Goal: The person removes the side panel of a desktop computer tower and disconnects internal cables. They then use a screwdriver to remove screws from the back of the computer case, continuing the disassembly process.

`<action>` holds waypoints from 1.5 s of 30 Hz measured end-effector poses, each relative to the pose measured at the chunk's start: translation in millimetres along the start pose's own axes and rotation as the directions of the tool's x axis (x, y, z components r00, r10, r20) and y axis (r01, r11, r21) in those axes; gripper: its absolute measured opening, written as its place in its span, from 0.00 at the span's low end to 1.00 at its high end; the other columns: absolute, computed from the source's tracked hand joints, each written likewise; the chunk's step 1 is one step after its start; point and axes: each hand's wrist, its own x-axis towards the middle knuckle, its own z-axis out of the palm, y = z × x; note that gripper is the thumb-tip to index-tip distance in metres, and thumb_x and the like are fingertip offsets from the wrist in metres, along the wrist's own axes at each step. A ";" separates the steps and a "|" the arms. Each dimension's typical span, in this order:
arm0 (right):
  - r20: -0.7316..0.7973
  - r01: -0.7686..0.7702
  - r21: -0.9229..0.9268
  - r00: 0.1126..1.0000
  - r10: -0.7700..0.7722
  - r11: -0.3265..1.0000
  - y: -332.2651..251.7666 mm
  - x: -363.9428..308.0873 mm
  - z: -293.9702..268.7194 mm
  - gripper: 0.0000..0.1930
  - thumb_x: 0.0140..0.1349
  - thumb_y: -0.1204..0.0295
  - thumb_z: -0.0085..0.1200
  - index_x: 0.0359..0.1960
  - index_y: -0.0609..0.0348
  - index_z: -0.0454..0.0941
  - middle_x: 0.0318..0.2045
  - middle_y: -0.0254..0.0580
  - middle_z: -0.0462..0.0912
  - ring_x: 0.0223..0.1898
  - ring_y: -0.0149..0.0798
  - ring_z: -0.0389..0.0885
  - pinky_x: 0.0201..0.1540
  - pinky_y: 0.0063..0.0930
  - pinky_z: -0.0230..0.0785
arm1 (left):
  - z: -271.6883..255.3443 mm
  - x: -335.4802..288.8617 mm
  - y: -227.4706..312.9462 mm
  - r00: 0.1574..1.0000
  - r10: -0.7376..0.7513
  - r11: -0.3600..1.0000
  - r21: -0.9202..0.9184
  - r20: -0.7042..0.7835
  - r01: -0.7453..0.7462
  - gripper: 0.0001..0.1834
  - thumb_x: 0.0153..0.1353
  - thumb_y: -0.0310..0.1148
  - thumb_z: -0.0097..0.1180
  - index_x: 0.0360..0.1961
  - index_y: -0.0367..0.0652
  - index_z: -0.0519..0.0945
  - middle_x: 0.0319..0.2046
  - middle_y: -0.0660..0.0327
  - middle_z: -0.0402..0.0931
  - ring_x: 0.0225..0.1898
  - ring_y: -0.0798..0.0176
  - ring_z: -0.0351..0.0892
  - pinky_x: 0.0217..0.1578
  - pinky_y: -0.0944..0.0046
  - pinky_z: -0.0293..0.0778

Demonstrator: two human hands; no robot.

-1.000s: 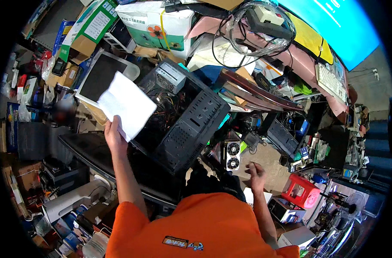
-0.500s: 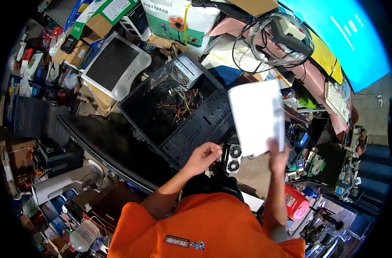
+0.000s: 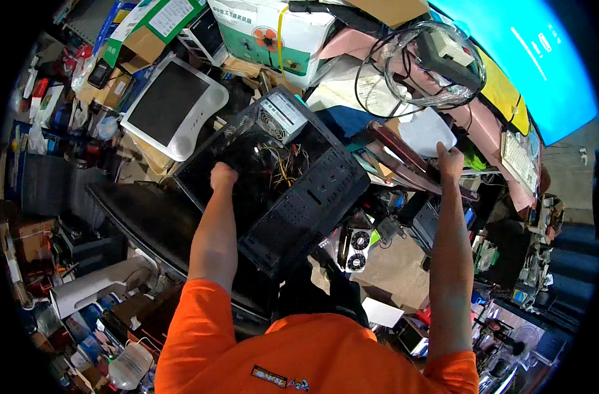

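Computer case [image 3: 299, 226], black and open, lies slanted in the middle of the frame. At its upper corner sits a silver power box [image 3: 284, 117], and thin coloured wires [image 3: 287, 167] run in a tangle inside. The left hand [image 3: 224, 176] is at the left part of the case, with its fingers curled inward; whether it grips something, one cannot tell. The right hand [image 3: 449, 161], to the right of the centre, has its fingers closed on the lower right edge of a white sheet [image 3: 427, 134]. This sheet is in the upper right part of the frame, near the brown curved strips [image 3: 396, 147] and under the coil of cable [image 3: 447, 102]. An old screen [image 3: 171, 105] with white frame is at upper left; a white keyboard [image 3: 519, 161] is at far right.
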 end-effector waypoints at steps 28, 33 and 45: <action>-0.092 -0.004 -0.018 0.996 0.003 1.000 -37.4 -21.4 -6.0 0.26 0.52 0.53 0.55 0.41 0.66 0.77 0.41 0.61 0.79 0.44 0.56 0.78 0.44 0.42 0.69 | -169.9 -206.3 -11.3 0.693 0.374 0.403 -0.565 -0.616 -0.720 0.15 0.63 0.27 0.52 0.50 0.38 0.75 0.22 0.73 0.68 0.17 0.82 0.57 0.17 0.79 0.51; -0.243 0.189 0.163 0.959 -0.146 0.968 -31.8 -26.3 -5.8 0.27 0.55 0.51 0.53 0.44 0.64 0.76 0.44 0.60 0.77 0.46 0.56 0.75 0.49 0.41 0.66 | -198.4 -256.2 -18.6 0.607 0.303 0.117 -0.604 -0.735 -0.788 0.16 0.62 0.24 0.51 0.51 0.34 0.73 0.23 0.69 0.70 0.16 0.82 0.58 0.16 0.80 0.51; 0.156 -0.013 0.983 0.571 -0.806 0.181 -144.5 -225.3 -87.1 0.49 0.41 0.59 0.66 0.65 0.60 0.53 0.59 0.47 0.64 0.61 0.43 0.62 0.63 0.39 0.51 | -192.4 -315.9 16.2 0.548 0.702 -0.307 -0.887 -0.455 -0.344 0.19 0.63 0.32 0.51 0.51 0.30 0.69 0.16 0.71 0.56 0.11 0.78 0.50 0.12 0.75 0.48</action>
